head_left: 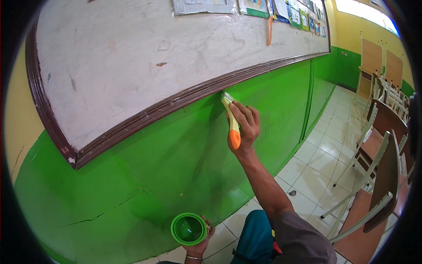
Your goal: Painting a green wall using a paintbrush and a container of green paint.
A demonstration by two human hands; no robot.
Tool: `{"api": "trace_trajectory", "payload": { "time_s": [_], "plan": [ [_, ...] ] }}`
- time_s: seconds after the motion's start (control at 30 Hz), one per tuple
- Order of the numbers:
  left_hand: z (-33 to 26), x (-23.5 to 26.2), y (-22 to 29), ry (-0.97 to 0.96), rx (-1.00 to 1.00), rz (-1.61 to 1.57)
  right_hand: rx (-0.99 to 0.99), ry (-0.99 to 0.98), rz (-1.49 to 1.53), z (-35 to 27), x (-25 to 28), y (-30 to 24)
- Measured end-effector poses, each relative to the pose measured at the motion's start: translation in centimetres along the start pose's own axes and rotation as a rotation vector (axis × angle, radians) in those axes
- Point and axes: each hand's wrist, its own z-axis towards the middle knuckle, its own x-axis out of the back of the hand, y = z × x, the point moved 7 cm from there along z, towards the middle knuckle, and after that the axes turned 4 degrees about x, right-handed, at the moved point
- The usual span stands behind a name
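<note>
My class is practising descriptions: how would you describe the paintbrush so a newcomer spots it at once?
Find the big whitish board and the lower edge of its brown frame. Just below, in front of the green wall, the right hand holds the paintbrush, tip upward. Its pale yellow handle with bright orange end sets it apart from wall and frame.

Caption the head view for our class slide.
Right hand holds a brush at the green wall, below the board; left hand holds a green cup.
</note>
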Motion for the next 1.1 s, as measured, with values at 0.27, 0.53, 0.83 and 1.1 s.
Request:
{"api": "trace_trajectory", "payload": {
  "time_s": [0.27, 0.53, 0.83, 1.1],
  "plan": [
    [-0.7, -0.3, 0.8, 0.045, -0.034, -0.018, 0.061, -0.065, 0.107, 0.0, -0.5, -7.6],
    [-0.7, -0.1, 1.2, 0.136, -0.061, -0.035, -0.379, -0.218, 0.743, -1.9, -0.4, -8.5],
    [-1.8, 0.1, -0.5, 0.329, -0.119, -0.315, -0.957, 0.19, 0.746, -0.7, 0.3, 13.2],
    [-1.9, -1.9, -1.7, 0.081, -0.17, -0.022, -1.049, 0.335, 0.628, 0.7, 3.7, 28.5]
  ]
}}
